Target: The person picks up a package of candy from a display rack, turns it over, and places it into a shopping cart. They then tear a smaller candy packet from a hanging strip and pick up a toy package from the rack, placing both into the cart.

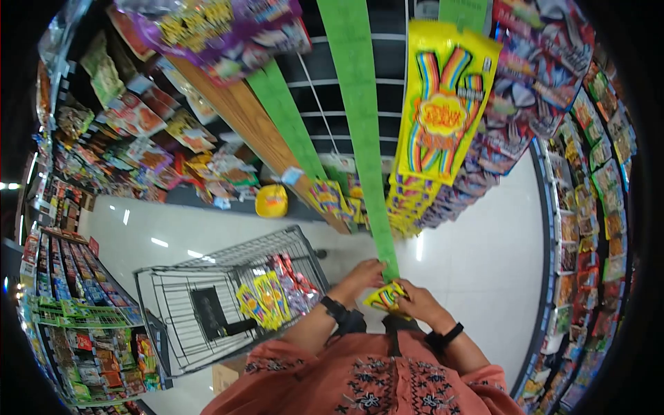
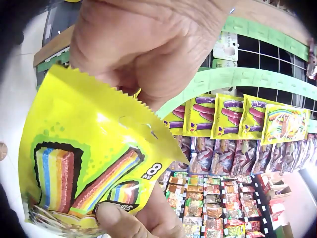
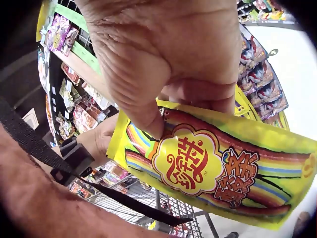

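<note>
My right hand grips a yellow candy packet with rainbow strips printed on it, its thumb over the packet's face in the right wrist view. Beside it, my left hand has its fingers curled at the lower end of a long green hanging strip. In the left wrist view the packet covers the fingertips of the left hand. More yellow packets hang in a row just ahead, right of the strip.
A wire shopping cart at my left holds several yellow and red packets. Snack shelves line the left and right sides. A yellow bowl-like container stands by the wooden post. Purple packets hang overhead.
</note>
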The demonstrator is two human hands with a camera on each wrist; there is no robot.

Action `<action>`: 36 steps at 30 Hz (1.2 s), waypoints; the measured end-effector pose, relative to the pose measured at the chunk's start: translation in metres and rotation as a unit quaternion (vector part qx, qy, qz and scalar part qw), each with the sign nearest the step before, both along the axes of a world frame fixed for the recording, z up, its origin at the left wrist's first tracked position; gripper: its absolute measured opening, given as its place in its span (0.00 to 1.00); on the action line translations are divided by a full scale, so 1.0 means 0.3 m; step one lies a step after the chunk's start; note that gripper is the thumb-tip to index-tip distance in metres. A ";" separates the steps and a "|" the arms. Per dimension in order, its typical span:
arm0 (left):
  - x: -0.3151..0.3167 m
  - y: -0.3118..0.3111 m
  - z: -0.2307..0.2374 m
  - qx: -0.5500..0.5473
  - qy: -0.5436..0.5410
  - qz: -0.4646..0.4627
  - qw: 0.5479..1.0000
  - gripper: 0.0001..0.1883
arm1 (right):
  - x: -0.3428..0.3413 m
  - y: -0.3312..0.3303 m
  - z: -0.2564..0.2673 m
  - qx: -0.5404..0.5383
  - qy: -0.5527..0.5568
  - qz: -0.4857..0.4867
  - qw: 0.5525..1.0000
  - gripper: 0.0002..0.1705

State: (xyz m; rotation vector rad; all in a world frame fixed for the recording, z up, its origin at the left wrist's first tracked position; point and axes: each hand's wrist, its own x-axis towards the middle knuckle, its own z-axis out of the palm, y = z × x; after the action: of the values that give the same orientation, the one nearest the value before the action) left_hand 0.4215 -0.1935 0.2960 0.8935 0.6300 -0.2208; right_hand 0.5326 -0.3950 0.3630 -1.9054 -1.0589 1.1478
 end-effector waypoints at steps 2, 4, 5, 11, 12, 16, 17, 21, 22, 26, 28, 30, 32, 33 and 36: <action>-0.001 -0.006 0.054 0.003 0.015 0.001 1.000 0.21 | -0.002 0.007 0.033 -0.030 -0.010 0.006 0.999 0.32; -0.001 -0.003 0.084 0.013 0.023 -0.008 1.000 0.21 | 0.001 0.014 0.025 -0.032 -0.014 0.008 0.999 0.31; -0.005 -0.003 0.079 0.019 0.030 -0.016 0.999 0.20 | -0.004 0.010 0.021 -0.037 -0.014 0.009 0.999 0.31; -0.029 -0.010 0.065 0.014 0.006 -0.033 0.999 0.20 | -0.016 0.006 0.020 -0.028 -0.017 0.019 0.999 0.26; -0.029 -0.006 0.071 0.021 0.003 -0.037 0.999 0.20 | -0.014 0.016 0.020 -0.030 -0.023 0.022 0.999 0.26; -0.034 0.000 0.091 0.045 0.029 -0.044 0.998 0.20 | -0.021 0.022 0.015 -0.045 -0.058 0.038 0.997 0.29; -0.040 0.008 0.002 0.004 0.000 -0.036 0.999 0.20 | -0.026 0.020 0.020 -0.036 -0.043 0.037 0.998 0.31; -0.044 0.013 -0.012 -0.006 -0.008 -0.036 0.999 0.19 | -0.047 0.028 0.068 -0.036 -0.077 0.037 0.996 0.32; -0.039 0.019 -0.023 -0.010 -0.022 -0.033 0.999 0.19 | -0.045 0.034 0.067 -0.021 -0.087 0.031 0.995 0.31; -0.042 0.005 -0.028 0.043 -0.099 -0.055 0.993 0.16 | -0.052 0.014 0.026 0.017 -0.130 0.016 0.991 0.29; -0.040 0.034 0.064 0.190 -0.135 -0.133 0.963 0.15 | -0.061 0.008 0.005 0.001 -0.142 0.008 0.990 0.27; -0.038 0.019 -0.023 0.073 -0.147 -0.056 0.985 0.14 | -0.067 0.008 0.041 0.021 -0.112 -0.011 0.993 0.25; -0.029 0.014 0.080 0.077 -0.140 -0.050 0.986 0.15 | -0.066 0.014 0.056 0.040 -0.106 -0.023 0.993 0.24; -0.028 0.016 0.100 0.043 -0.111 -0.045 0.992 0.16 | -0.064 0.020 0.071 0.036 -0.089 -0.028 0.995 0.24; -0.036 0.001 0.111 0.028 -0.035 -0.007 0.999 0.16 | -0.076 0.010 0.056 0.049 -0.061 -0.035 0.996 0.24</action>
State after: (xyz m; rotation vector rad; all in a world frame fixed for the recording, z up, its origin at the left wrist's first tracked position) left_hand 0.4106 -0.1931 0.3295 0.9561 0.5675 -0.1852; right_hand 0.5099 -0.3919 0.3798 -1.9386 -1.0835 0.9343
